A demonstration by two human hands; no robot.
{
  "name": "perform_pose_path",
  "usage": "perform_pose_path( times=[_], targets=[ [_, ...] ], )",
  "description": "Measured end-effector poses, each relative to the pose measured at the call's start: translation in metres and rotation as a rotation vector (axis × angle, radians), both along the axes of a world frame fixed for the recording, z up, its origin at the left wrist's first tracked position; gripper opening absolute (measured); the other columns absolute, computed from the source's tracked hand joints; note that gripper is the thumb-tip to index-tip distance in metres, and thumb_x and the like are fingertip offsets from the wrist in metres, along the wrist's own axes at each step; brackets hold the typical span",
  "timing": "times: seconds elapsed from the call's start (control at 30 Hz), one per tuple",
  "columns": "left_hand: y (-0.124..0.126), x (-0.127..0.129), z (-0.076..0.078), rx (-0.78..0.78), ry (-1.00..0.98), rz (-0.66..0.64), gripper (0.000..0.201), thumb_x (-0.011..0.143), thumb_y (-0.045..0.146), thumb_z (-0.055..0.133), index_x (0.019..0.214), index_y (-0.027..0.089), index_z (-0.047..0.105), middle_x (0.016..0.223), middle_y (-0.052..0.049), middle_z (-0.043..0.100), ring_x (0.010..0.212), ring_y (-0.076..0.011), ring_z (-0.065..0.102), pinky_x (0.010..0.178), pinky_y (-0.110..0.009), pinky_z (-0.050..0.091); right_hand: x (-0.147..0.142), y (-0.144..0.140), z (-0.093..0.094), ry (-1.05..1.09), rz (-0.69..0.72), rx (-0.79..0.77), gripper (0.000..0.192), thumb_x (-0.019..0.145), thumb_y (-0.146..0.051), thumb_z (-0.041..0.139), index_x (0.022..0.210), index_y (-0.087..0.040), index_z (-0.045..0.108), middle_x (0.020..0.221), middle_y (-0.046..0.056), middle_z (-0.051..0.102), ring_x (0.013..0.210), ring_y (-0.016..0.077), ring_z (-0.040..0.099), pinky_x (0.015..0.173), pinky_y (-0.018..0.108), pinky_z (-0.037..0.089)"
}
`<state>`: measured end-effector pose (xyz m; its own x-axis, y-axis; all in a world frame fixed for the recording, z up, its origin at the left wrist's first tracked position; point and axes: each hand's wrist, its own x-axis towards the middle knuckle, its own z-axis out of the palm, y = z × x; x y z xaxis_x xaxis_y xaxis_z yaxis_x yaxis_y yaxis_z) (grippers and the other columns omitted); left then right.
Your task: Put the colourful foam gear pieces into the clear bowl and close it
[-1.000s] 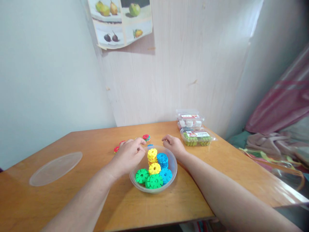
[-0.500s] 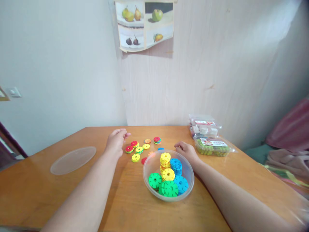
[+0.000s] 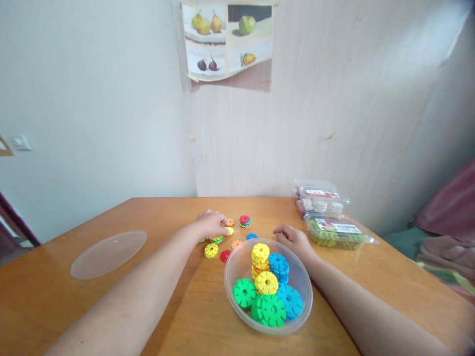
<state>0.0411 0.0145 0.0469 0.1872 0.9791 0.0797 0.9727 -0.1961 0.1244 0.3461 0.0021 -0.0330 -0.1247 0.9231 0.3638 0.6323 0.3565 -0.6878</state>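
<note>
My left hand (image 3: 211, 223) reaches over the loose flower-shaped plastic discs, its thumb and fingers apart at the edge of a yellow disc (image 3: 230, 231). Partly hidden beneath it are more stacked discs, with a yellow stack (image 3: 211, 250) nearer me. My right hand (image 3: 293, 238) rests on the table, fingers curled in, with nothing seen in them, right beside a clear plastic bowl (image 3: 228, 291). Inside the bowl stand yellow discs (image 3: 266, 283), blue discs (image 3: 289, 300) and green discs (image 3: 272, 310) in stacks.
Behind the bowl lie a blue disc (image 3: 252, 236), an orange disc (image 3: 236, 244), a red disc (image 3: 225, 255) and a mixed stack (image 3: 245, 221). A clear lid (image 3: 109, 253) lies at the left. Food boxes (image 3: 336, 231) stand at the back right, by the wall.
My left hand has moved right and down onto the discs, covering the red-topped ones. My right hand stays beside the bowl. The view has shifted slightly.
</note>
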Motion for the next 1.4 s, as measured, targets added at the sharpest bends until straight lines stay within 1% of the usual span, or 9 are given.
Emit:
perform_pose_path(
  times=[0.23,0.47,0.57,0.67,0.8,0.9,1.0,1.17,1.4],
  targets=[
    [0.011,0.013,-0.006,-0.029,0.143,0.005,0.043,0.062,0.067,0.064,0.087,0.032,0.072,0.097,-0.005,0.071,0.105,-0.0335,0.056,0.087,-0.046,0.036,0.0,-0.002,0.0,0.009,-0.004,-0.018,0.029,0.08,-0.03,0.047,0.093,-0.017,0.069,0.07,0.002,0.066,0.066,0.0183,0.059,0.06,0.027,0.04],
    [0.009,0.017,-0.008,-0.02,0.156,-0.003,0.031,0.067,0.054,0.062,0.084,0.03,0.072,0.093,-0.006,0.071,0.104,-0.0327,0.054,0.087,-0.045,0.033,0.0,-0.005,0.004,0.025,-0.009,-0.039,0.028,0.079,-0.03,0.048,0.092,-0.018,0.069,0.069,0.002,0.065,0.066,0.0177,0.059,0.06,0.027,0.04],
    [0.005,0.016,-0.004,0.006,0.16,0.004,0.026,0.068,0.047,0.06,0.083,0.029,0.072,0.091,-0.006,0.071,0.101,-0.0319,0.055,0.085,-0.044,0.033,0.0,-0.007,0.006,0.031,-0.006,-0.044,0.027,0.079,-0.029,0.048,0.091,-0.017,0.07,0.07,0.002,0.066,0.066,0.0179,0.059,0.061,0.027,0.041],
    [-0.001,0.014,0.008,0.038,0.138,-0.013,0.027,0.07,0.046,0.06,0.087,0.028,0.071,0.091,-0.006,0.071,0.099,-0.0311,0.056,0.084,-0.043,0.034,0.0,-0.007,0.006,0.046,-0.009,-0.06,0.027,0.079,-0.029,0.048,0.091,-0.018,0.07,0.07,0.002,0.066,0.066,0.018,0.059,0.06,0.027,0.041],
    [-0.024,0.017,0.038,0.122,-0.01,-0.127,0.038,0.072,0.045,0.061,0.106,0.027,0.068,0.103,-0.004,0.07,0.102,-0.028,0.056,0.085,-0.039,0.038,-0.001,-0.006,0.005,0.046,-0.026,-0.048,0.027,0.078,-0.029,0.049,0.091,-0.018,0.07,0.071,0.002,0.067,0.067,0.0183,0.06,0.061,0.027,0.042],
    [-0.052,0.028,0.06,0.123,-0.097,-0.307,0.032,0.074,0.042,0.062,0.102,0.026,0.067,0.108,-0.002,0.068,0.106,-0.0255,0.054,0.09,-0.037,0.037,-0.001,-0.005,0.005,0.047,-0.024,-0.046,0.027,0.078,-0.029,0.049,0.091,-0.018,0.07,0.07,0.002,0.067,0.067,0.0181,0.06,0.062,0.027,0.042],
    [-0.082,0.04,0.074,0.073,-0.129,-0.433,0.027,0.075,0.038,0.065,0.099,0.026,0.065,0.105,-0.001,0.068,0.102,-0.0231,0.055,0.09,-0.037,0.037,-0.001,-0.005,0.005,0.058,-0.016,-0.053,0.027,0.078,-0.03,0.049,0.091,-0.018,0.07,0.07,0.002,0.066,0.066,0.0174,0.059,0.061,0.027,0.042],
    [-0.112,0.055,0.077,0.032,-0.112,-0.524,0.025,0.075,0.032,0.064,0.099,0.025,0.063,0.096,-0.001,0.064,0.096,-0.0218,0.054,0.089,-0.037,0.037,-0.001,-0.005,0.004,0.061,-0.02,-0.067,0.027,0.078,-0.029,0.049,0.092,-0.019,0.07,0.068,0.001,0.065,0.064,0.0164,0.057,0.058,0.026,0.04],
    [-0.117,0.063,0.066,-0.007,0.07,-0.579,0.016,0.072,0.025,0.067,0.088,0.025,0.065,0.087,-0.002,0.06,0.093,-0.0227,0.05,0.087,-0.038,0.034,-0.002,-0.005,0.003,0.056,-0.011,-0.045,0.027,0.079,-0.027,0.049,0.092,-0.018,0.07,0.066,0.0,0.064,0.064,0.0161,0.057,0.058,0.025,0.039]
  ],
)
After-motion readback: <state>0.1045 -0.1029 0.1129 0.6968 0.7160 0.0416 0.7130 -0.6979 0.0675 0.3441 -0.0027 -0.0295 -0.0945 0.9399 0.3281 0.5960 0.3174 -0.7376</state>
